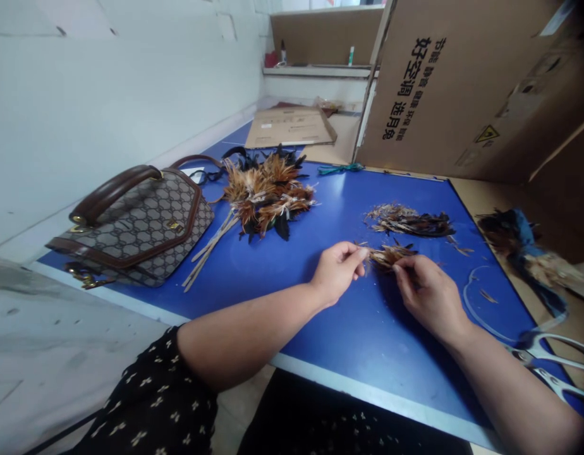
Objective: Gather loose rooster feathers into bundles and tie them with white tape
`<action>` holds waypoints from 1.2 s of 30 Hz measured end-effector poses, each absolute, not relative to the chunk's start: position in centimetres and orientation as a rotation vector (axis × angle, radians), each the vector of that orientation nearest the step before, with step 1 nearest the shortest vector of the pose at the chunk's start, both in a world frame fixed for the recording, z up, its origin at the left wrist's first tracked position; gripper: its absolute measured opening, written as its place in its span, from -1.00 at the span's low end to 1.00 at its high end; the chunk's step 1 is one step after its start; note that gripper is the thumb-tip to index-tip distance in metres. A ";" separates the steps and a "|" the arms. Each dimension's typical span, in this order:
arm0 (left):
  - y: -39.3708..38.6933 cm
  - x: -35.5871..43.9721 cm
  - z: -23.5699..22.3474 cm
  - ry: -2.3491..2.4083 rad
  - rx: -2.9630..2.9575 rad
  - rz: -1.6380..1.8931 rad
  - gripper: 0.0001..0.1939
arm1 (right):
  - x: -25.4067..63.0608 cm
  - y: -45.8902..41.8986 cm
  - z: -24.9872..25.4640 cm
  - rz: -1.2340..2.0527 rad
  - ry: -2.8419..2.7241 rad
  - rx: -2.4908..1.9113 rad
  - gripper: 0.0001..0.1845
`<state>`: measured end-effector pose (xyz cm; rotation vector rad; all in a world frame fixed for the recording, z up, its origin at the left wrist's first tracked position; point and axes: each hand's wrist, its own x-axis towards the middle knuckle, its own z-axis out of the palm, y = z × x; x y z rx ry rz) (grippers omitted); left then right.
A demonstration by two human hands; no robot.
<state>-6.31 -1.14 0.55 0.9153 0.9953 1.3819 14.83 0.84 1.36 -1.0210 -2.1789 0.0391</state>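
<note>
A small bunch of brown feathers (388, 255) stretches between my two hands over the blue table (254, 284). My left hand (338, 270) is closed, thumb and fingers pinching its left end. At the other end, my right hand (429, 294) pinches the feathers between thumb and fingertips. Just beyond lies a loose pile of brown and black feathers (410, 221). Farther left rest several feather bundles (268, 189) in brown, white and black, with thin pale sticks (210, 249) extending toward me.
A patterned handbag (140, 221) stands at the left. White-handled scissors (552, 360) and a clear curled strip (472, 303) lie by my right forearm. At the right edge is a blue band with feathers (529, 253). Large cardboard (462, 82) walls the back right; flat cardboard (292, 126) lies behind.
</note>
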 end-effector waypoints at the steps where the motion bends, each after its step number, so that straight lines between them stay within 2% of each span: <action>1: -1.1 -6.4 0.6 1.006 0.908 1.396 -0.66 | 15.1 1.1 1.4 0.024 -2.176 -1.025 -0.94; 7: -1.1 -6.3 0.9 0.930 0.897 1.360 -0.65 | 15.6 1.9 1.2 -0.066 -2.400 -0.914 -0.79; 10: -1.0 -6.2 1.0 0.915 0.881 1.366 -0.66 | 15.5 2.0 1.0 -0.117 -2.457 -0.909 -0.80; 19: -0.8 -6.0 0.5 0.939 0.920 1.363 -0.64 | 14.5 0.8 2.2 0.197 -2.059 -0.910 -0.98; 24: -1.2 -5.3 -0.1 0.901 0.936 1.248 -0.66 | 14.2 -0.2 1.8 0.465 -1.931 -1.055 -0.89; 36: -1.9 -4.8 0.0 0.836 0.927 1.216 -0.53 | 13.3 -1.0 1.9 0.551 -2.043 -0.969 -0.90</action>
